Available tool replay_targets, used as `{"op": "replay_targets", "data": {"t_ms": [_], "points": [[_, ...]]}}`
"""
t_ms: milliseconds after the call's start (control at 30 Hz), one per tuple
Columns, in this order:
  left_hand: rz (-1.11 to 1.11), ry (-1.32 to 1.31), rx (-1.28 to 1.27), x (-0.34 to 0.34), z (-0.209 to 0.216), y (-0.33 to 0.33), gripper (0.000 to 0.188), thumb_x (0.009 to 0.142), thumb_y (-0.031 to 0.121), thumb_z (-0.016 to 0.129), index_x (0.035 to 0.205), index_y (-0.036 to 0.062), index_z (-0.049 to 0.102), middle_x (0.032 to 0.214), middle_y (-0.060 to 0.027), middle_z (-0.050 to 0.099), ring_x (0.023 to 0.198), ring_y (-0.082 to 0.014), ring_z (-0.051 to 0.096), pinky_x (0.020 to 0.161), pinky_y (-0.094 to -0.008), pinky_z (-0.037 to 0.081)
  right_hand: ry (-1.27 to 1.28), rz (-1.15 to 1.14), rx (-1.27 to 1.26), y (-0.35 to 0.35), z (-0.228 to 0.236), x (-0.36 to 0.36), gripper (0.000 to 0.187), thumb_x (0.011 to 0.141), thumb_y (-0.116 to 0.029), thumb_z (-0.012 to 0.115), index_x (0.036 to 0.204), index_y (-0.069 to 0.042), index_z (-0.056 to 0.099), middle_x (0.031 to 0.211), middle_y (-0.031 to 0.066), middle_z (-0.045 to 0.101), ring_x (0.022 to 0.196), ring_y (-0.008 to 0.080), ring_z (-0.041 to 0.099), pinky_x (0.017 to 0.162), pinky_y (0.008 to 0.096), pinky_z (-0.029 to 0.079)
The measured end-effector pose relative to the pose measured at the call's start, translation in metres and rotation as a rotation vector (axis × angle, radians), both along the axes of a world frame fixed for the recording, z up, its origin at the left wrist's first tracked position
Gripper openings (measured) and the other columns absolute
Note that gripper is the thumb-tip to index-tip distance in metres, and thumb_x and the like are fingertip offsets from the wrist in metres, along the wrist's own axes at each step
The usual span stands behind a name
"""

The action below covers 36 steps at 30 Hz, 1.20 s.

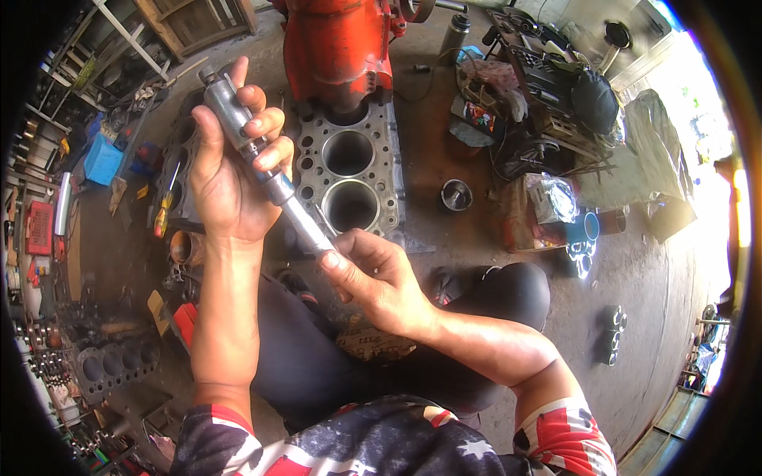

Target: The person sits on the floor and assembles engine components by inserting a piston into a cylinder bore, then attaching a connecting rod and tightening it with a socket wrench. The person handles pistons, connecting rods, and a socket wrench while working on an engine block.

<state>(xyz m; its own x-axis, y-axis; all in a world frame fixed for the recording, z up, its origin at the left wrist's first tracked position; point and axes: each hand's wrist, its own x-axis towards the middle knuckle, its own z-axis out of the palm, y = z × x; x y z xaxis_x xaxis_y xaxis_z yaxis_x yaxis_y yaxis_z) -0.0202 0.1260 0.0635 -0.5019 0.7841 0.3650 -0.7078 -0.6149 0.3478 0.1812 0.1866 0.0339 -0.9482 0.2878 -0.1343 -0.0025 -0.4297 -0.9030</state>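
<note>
A long, stepped metal cylinder tool (pixel 279 189) lies slantwise between my two hands, its thick end up and to the left. My left hand (pixel 230 178) cradles that thick upper part, palm up, with fingers curled over it and the thumb standing off to the side. At the slim lower end my right hand (pixel 379 279) pinches the tool between thumb and fingers. Just beyond the hands sits an engine block (pixel 386 178) with large round bores. A red machine (pixel 337 47) rests on its far end.
A small round metal cup (pixel 456 195) is on the floor at right. A screwdriver (pixel 165 208) with a yellow handle lies at left, near a blue container (pixel 103 160). Another engine block (pixel 117 366) is at lower left. Tools and bags crowd a bench (pixel 556 119) at far right.
</note>
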Motion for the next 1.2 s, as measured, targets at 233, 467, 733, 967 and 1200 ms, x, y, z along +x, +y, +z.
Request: {"op": "replay_targets", "data": {"t_ms": [233,467,733,967,1200], "points": [[-0.005,-0.030,0.010,0.001,-0.001,0.001,0.068,0.099,0.039,0.055,0.152,0.0058,0.029,0.110,-0.0022,0.054,0.090,-0.0155,0.051,0.067,-0.0277,0.051,0.001,-0.018,-0.024,-0.001,-0.002,0.000,0.027,0.098,-0.028,0.065,0.097,-0.002,0.061,0.078,-0.0018,0.057,0.067,0.0038,0.052,0.058,0.0220,0.047],[0.007,-0.006,0.016,-0.004,0.000,-0.001,0.068,0.099,0.037,0.056,0.152,0.0046,0.028,0.109,-0.0030,0.053,0.090,-0.0160,0.051,0.068,-0.0277,0.052,-0.019,-0.002,-0.002,-0.002,-0.006,0.000,0.030,0.098,-0.032,0.065,0.099,-0.001,0.061,0.078,-0.0015,0.057,0.067,0.0047,0.052,0.059,0.0227,0.047],[0.012,-0.004,-0.001,0.000,0.005,-0.003,0.076,0.097,0.028,0.062,0.155,0.0042,0.019,0.105,-0.0028,0.052,0.088,-0.0146,0.050,0.065,-0.0271,0.051,0.044,-0.009,-0.028,-0.004,-0.010,0.001,0.028,0.101,-0.030,0.060,0.099,-0.002,0.060,0.078,-0.0010,0.057,0.068,0.0056,0.052,0.060,0.0235,0.045],[-0.013,0.025,0.045,-0.009,0.004,-0.008,0.071,0.099,0.032,0.058,0.154,0.0026,0.023,0.108,-0.0035,0.052,0.089,-0.0155,0.049,0.068,-0.0277,0.051,0.048,-0.181,0.184,0.003,-0.026,-0.001,0.042,0.099,-0.009,0.058,0.139,-0.003,0.045,0.084,0.0015,0.064,0.073,0.0063,0.056,0.064,0.0247,0.048],[0.031,0.029,0.064,-0.021,0.008,-0.023,0.076,0.097,0.027,0.062,0.154,0.0014,0.020,0.106,-0.0041,0.052,0.088,-0.0152,0.048,0.065,-0.0275,0.049,-0.252,-0.221,0.873,0.047,-0.097,0.000,0.022,0.098,-0.012,0.054,0.115,0.001,0.049,0.095,0.0246,0.070,0.088,0.0464,0.066,0.076,0.0508,0.054]]}}
